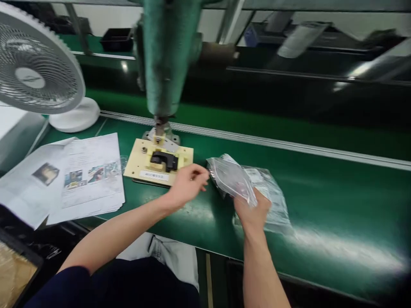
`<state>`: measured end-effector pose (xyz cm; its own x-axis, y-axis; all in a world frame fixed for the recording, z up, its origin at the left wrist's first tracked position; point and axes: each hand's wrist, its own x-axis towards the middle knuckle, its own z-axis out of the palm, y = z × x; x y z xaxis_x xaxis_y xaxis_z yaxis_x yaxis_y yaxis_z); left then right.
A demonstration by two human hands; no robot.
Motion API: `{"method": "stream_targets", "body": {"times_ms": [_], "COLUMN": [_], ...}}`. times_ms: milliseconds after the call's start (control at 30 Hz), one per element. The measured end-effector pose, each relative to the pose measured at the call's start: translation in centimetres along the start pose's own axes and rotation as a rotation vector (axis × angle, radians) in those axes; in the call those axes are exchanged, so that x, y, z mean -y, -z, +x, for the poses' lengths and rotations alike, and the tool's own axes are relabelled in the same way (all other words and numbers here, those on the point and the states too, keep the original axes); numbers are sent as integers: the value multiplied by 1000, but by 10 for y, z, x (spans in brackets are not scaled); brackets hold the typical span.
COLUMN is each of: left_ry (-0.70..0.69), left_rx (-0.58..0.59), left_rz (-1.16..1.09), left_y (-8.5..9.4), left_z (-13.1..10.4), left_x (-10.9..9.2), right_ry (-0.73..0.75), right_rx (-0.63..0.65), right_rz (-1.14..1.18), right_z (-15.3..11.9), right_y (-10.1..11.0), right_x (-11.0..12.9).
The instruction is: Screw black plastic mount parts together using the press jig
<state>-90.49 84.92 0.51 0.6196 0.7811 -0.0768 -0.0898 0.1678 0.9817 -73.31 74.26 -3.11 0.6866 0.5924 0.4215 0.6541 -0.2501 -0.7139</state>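
My right hand grips a clear plastic zip bag by its near side, tilted above the green bench. Small dark and shiny items show faintly at the bag's left end. Just left of that end is my left hand, its fingers curled together; whether anything small is between them is hidden. A second clear bag with a white label lies under and beside my right hand. Left of my left hand, a black plastic part sits in a cream fixture plate, below the green press.
Printed sheets with photos lie at the left of the bench. Behind them stands a white fan. A metal rail runs along the back. At the lower left is a dark-rimmed box. A black tray rests beyond.
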Motion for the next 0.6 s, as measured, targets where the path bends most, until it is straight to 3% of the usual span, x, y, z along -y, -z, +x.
{"method": "stream_targets", "body": {"times_ms": [67, 133, 200, 400, 500, 600], "left_ry": [200, 267, 274, 274, 280, 282], "left_rx": [-49, -100, -166, -275, -275, -262], "left_rz": [-400, -597, -651, -663, -644, -641], "left_y": [14, 27, 36, 50, 54, 54], "left_z": [-16, -31, -43, -58, -65, -72], "left_x": [-1, -3, -5, -10, -11, -10], "right_ry": [-170, -355, -460, -436, -390, -146], "right_rx": [29, 56, 70, 204, -13, -250], "right_rz": [-30, -10, 24, 53, -34, -66], "right_z": [-2, -5, -9, -24, -44, -67], "right_y": [4, 8, 13, 36, 45, 44], "right_x": [-8, -10, -7, 3, 17, 42]}}
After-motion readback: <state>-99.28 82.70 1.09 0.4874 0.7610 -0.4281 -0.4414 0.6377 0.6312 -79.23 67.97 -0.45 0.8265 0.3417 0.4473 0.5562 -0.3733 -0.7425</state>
